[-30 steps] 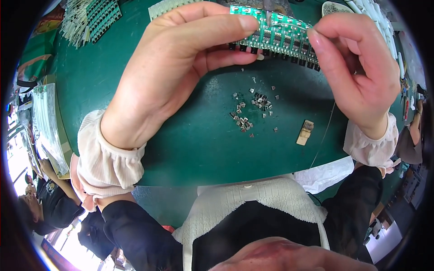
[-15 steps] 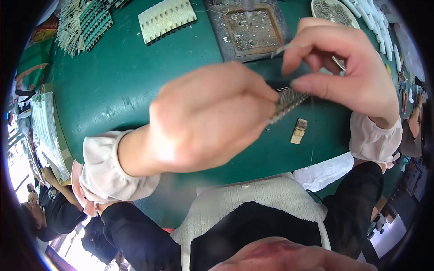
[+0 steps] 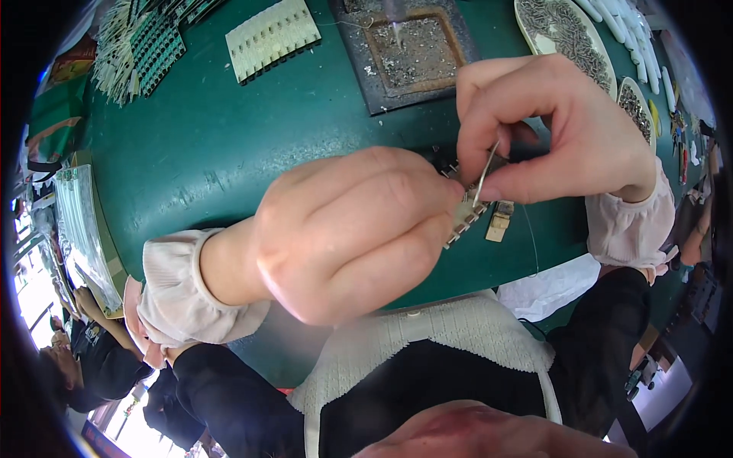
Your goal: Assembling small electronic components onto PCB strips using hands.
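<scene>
My left hand is closed, back up, around a small circuit board with metal parts along its edge. Most of the board is hidden under the fingers. Thumb and forefinger of my right hand pinch a thin, pale, slightly curved strip whose lower end reaches the board's edge. The strip's exact kind cannot be made out. Just beyond the board lies a small tan block on the green table.
A soldering stand tray with grey scraps sits at the back. Left of it lies a pale board panel. Dishes of small metal parts and white tubes are at right. Boards with wires are at far left.
My right hand has come down and left, bringing the strip against the board. My left hand has shifted slightly nearer me, and the board is tilted differently.
</scene>
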Demonstrator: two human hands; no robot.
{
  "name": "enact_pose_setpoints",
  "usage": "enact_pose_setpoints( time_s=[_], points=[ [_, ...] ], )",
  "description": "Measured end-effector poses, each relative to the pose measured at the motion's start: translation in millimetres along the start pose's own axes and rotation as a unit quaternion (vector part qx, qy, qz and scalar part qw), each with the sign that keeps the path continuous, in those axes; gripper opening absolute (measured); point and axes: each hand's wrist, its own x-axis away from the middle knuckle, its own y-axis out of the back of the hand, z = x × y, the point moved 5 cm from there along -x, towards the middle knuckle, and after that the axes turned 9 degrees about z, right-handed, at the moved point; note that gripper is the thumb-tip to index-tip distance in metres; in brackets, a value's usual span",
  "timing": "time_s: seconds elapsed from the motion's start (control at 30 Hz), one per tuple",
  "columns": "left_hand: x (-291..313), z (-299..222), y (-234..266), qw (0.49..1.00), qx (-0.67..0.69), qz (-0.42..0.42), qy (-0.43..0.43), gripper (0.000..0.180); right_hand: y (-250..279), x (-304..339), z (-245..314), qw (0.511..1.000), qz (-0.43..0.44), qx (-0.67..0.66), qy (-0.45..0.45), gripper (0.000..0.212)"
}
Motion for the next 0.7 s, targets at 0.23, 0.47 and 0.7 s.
enact_pose_setpoints(
  time_s=[0.23,0.47,0.7],
  points=[
    [1,-3,4,0.992,-0.12,0.024,-0.019,0.038,7,3,-5,0.989,-0.105,-0.083,0.058,0.014],
    [3,5,2,0.991,-0.129,0.037,0.008,0.038,13,7,4,0.988,-0.156,0.011,0.011,0.015],
    [6,8,8,0.988,-0.156,0.005,-0.022,0.032,11,5,13,0.984,-0.162,0.063,0.046,0.014]
  ],
)
